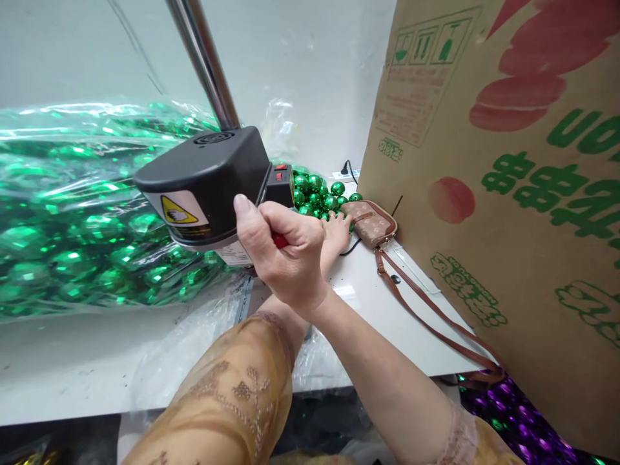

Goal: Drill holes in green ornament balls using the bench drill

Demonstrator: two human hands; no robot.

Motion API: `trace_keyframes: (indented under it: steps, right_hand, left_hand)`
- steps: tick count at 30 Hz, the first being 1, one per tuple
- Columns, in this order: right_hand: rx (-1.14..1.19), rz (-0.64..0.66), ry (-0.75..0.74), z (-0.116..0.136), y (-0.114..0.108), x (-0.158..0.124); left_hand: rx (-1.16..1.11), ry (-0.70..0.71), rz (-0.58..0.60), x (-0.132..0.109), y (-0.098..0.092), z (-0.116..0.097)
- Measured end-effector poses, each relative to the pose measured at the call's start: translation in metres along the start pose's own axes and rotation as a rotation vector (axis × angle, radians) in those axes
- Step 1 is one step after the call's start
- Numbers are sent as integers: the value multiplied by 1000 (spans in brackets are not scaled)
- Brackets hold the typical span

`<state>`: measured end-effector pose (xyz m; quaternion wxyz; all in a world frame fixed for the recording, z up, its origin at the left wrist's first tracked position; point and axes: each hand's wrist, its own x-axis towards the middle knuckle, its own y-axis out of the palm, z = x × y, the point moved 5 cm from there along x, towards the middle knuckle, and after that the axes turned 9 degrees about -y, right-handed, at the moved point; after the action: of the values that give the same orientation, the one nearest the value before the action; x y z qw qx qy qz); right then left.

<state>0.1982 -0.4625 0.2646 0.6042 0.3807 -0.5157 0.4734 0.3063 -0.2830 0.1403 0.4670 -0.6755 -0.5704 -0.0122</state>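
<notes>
My right hand [285,255] is closed round a red handle [279,240] at the side of a black machine head [206,174]. The machine carries a yellow hand-warning label and small red switches, and is joined to a slanting metal post [206,61]. Crossing beneath my right forearm, my left arm reaches to the back of the table. My left hand [338,232] lies there with its fingers stretched out, touching shiny green balls [314,194] beside a brown patterned purse [369,221]. Part of the left wrist is hidden behind the right hand.
A large clear plastic bag of green balls [72,245] fills the left of the white table [58,368]. The purse's strap [436,323] trails rightward. A big printed carton [484,258] stands on the right, with purple shiny balls [518,420] below. A power strip [346,175] lies behind.
</notes>
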Motion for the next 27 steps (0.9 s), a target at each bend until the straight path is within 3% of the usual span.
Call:
trace_keyframes:
  steps: [3, 9, 13, 16, 23, 27]
  right_hand:
    - [54, -170, 64, 2, -5, -2]
    - [69, -200, 36, 4, -5, -2]
    - [136, -239, 24, 3, -7, -2]
    - [175, -244, 31, 2, -7, -2]
    - [129, -222, 51, 2, -7, -2]
    - [147, -225, 58, 1, -7, -4]
  left_hand:
    - [25, -18, 35, -7, 8, 1]
    - [84, -17, 117, -45, 13, -12]
    - [97, 29, 202, -85, 7, -23]
    - [66, 43, 269, -129, -2, -24]
    - [-379, -140, 159, -236, -59, -9]
    - [-440, -310, -60, -277, -108, 14]
